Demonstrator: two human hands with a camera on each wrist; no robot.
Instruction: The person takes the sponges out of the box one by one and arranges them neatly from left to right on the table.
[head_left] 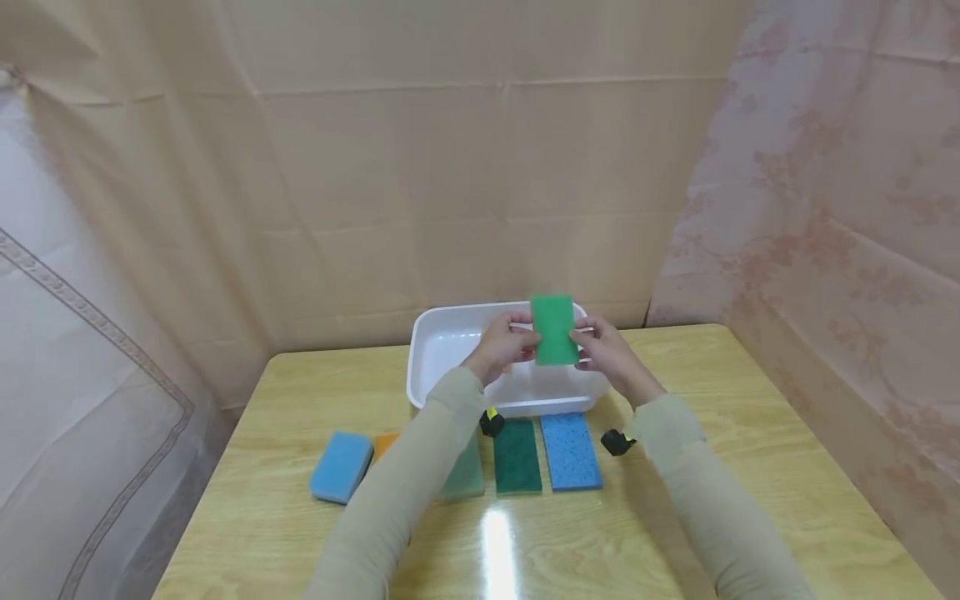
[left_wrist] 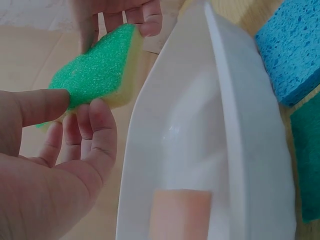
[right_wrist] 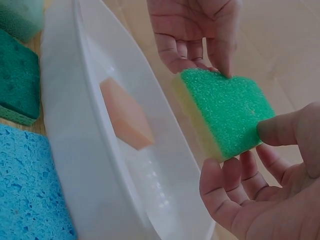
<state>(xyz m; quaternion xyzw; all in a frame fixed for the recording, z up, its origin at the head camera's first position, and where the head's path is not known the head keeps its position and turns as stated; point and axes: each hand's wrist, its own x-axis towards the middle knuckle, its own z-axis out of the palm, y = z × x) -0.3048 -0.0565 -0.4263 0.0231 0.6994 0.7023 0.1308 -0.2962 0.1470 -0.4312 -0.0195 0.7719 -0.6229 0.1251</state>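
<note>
A sponge (head_left: 553, 330) with a bright green scrubbing face and a yellow body is held up above the white tub (head_left: 444, 402). My left hand (head_left: 501, 346) pinches its left edge, thumb on the green face and fingers behind. At the opposite edge, my right hand (head_left: 611, 357) pinches it the same way. The left wrist view shows the sponge's yellow side (left_wrist: 131, 75) between both hands. Inside the tub lies a peach-orange sponge block (right_wrist: 126, 115), mostly hidden by the hands in the head view.
In front of the tub, a speckled blue sponge (head_left: 572, 452), a dark green one (head_left: 517, 458) and a pale green one (head_left: 467, 475) lie in a row. Farther left are an orange piece (head_left: 384, 442), partly behind the left sleeve, and a light blue sponge (head_left: 341, 467).
</note>
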